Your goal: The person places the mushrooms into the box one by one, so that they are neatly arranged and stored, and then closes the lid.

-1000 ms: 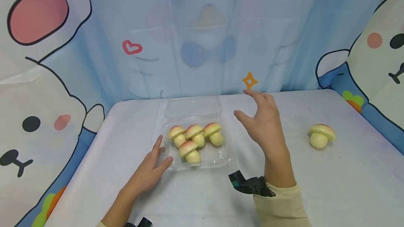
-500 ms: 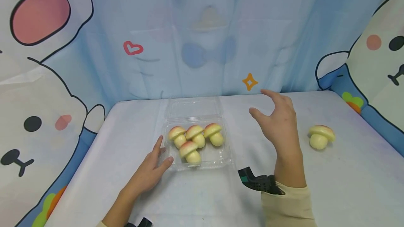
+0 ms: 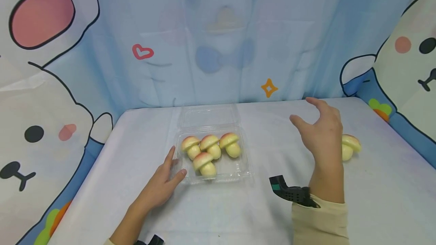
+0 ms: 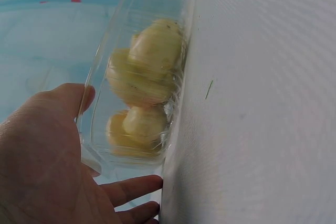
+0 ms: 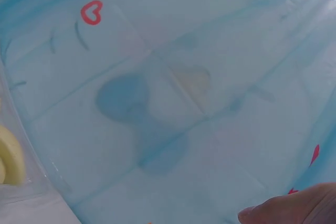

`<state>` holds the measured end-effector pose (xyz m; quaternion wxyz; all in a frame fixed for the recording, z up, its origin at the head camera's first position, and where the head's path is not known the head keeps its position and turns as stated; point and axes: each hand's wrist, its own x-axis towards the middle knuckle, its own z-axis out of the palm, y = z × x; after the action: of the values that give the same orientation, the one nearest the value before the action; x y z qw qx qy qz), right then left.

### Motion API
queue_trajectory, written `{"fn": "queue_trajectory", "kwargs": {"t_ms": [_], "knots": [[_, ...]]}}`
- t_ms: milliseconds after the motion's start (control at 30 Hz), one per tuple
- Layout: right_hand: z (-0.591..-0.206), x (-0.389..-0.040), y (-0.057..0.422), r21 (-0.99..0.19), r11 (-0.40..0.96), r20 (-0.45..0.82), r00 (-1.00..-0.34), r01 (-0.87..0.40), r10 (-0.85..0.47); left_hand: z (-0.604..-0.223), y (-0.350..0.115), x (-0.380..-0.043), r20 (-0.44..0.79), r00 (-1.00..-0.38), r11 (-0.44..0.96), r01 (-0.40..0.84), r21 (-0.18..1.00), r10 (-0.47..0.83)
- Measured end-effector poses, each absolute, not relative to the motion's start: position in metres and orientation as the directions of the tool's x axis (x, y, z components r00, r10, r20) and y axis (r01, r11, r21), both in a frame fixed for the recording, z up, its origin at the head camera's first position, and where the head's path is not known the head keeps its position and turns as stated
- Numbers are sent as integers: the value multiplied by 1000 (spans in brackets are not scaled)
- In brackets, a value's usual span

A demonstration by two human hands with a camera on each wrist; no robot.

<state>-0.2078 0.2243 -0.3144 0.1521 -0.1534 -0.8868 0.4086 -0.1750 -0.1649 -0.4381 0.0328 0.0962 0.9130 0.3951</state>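
A clear plastic clamshell box [image 3: 233,170] lies with its lid [image 3: 209,117] folded back. Inside it are several toy mushrooms [image 3: 206,165] with pale stems and reddish-yellow caps. My left hand [image 3: 160,186] rests at the box's near left corner, fingers spread and thumb at the rim; the left wrist view shows the thumb [image 4: 73,97] against the clear wall. My right hand [image 3: 321,133] is held above the table on the right, thumb and fingers apart with nothing between them. Just beyond it, a single mushroom [image 3: 352,144] on the table is partly hidden by that hand.
A white cloth [image 3: 238,214] covers the table. Behind it hangs a blue curtain [image 3: 225,29] with cartoon animals printed on it. A black wrist mount [image 3: 294,194] is strapped to my right wrist.
My right hand has moved rightward, away from the box and toward the lone mushroom, which it now partly covers in the head view. The left hand and the box have stayed put.
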Motion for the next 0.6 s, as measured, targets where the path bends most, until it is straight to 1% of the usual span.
{"fn": "queue_trajectory", "kwargs": {"t_ms": [267, 600], "knots": [[-316, -209, 232, -775, 604, 125, -893, 185, 433, -438, -165, -175, 15, -978, 665, 151, 731, 206], [-322, -209, 248, -784, 557, 60, -860, 274, 508, -438, -165, -176, 16, -978, 663, 153, 733, 207]]}}
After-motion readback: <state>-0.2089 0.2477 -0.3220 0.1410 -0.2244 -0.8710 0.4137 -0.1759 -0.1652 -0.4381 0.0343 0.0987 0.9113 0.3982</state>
